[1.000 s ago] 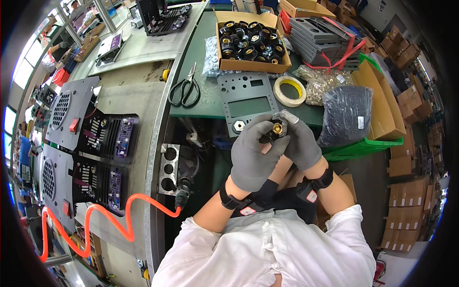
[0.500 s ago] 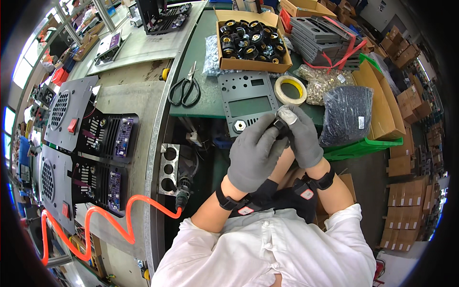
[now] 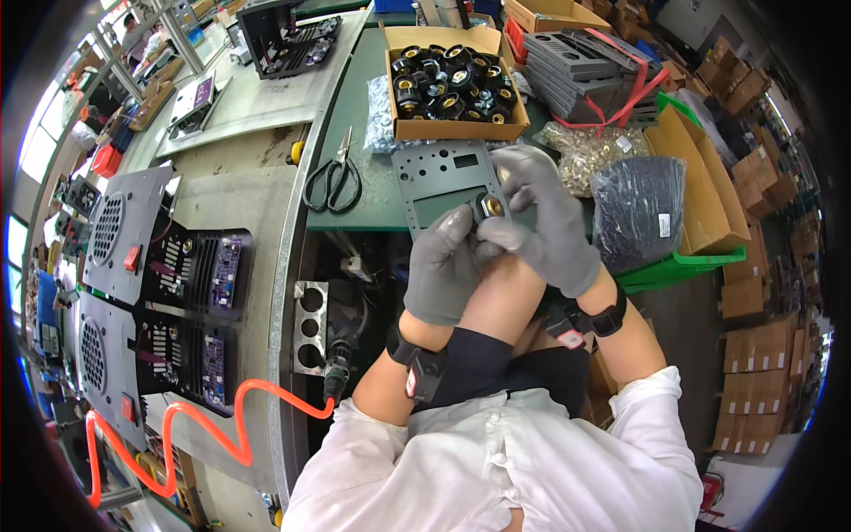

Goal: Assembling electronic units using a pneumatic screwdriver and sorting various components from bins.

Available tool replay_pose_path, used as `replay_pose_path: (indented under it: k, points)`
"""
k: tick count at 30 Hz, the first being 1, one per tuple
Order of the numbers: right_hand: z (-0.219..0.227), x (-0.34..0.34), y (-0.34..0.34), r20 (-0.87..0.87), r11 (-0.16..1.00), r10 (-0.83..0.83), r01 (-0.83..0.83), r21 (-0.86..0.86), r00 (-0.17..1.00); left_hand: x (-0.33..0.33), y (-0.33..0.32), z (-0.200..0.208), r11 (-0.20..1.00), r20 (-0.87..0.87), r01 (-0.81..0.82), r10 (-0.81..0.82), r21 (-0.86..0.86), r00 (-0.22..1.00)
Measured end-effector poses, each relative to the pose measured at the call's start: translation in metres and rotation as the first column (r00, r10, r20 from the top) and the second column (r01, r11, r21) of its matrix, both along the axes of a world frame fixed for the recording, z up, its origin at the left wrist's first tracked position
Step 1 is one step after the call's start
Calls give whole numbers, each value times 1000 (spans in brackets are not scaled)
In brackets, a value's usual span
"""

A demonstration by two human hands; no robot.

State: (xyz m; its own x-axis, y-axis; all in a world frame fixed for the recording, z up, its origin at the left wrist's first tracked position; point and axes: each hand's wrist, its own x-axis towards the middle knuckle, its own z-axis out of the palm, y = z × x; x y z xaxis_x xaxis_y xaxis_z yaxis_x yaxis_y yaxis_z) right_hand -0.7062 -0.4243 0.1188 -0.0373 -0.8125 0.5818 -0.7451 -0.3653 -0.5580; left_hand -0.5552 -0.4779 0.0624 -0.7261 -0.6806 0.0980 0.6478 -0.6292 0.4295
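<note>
Grey gloves cover both of my hands, which are close together over the near edge of the green table. My left hand [image 3: 441,270] pinches a small black round part with a brass-coloured centre [image 3: 489,207] between thumb and fingers. Around its other side is my right hand [image 3: 554,226], fingers spread and curved, thumb close beneath the part. Whether that thumb touches it, I cannot tell. Just beyond lies a flat grey metal panel [image 3: 422,188] with holes and a rectangular cutout; my hands hide its near end.
A cardboard box [image 3: 461,132] of similar black parts stands behind the panel. Scissors [image 3: 334,182] lie left; bagged small fittings [image 3: 576,151], a wrapped dark bundle [image 3: 636,208] and strapped grey panels [image 3: 576,75] are right. An orange coiled hose [image 3: 235,434] crosses the left bench.
My hands have drawn slightly apart, and my right fingers have opened and lifted. The black part's brass-coloured centre now shows. The tape roll is now hidden behind my right hand.
</note>
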Motion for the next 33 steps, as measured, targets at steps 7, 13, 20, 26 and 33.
replay_pose_path:
  k: [7,13,20,26,33]
  points:
    - [-4,-12,-7,157,866,-455,395,308,876,0,-12,-10,996,-57,-18,23,83,998]
    - [-15,-14,-3,184,941,-326,299,159,927,-6,-6,-17,995,-213,18,2,94,977]
    - [-23,-9,7,274,990,-79,44,132,959,-10,3,-13,988,-54,32,-24,153,998]
    - [-24,-4,24,251,975,-47,-10,221,967,-8,13,-27,990,-37,100,-97,103,995]
    - [-29,8,41,212,981,-48,6,193,976,-6,33,-35,979,-8,90,-90,183,996]
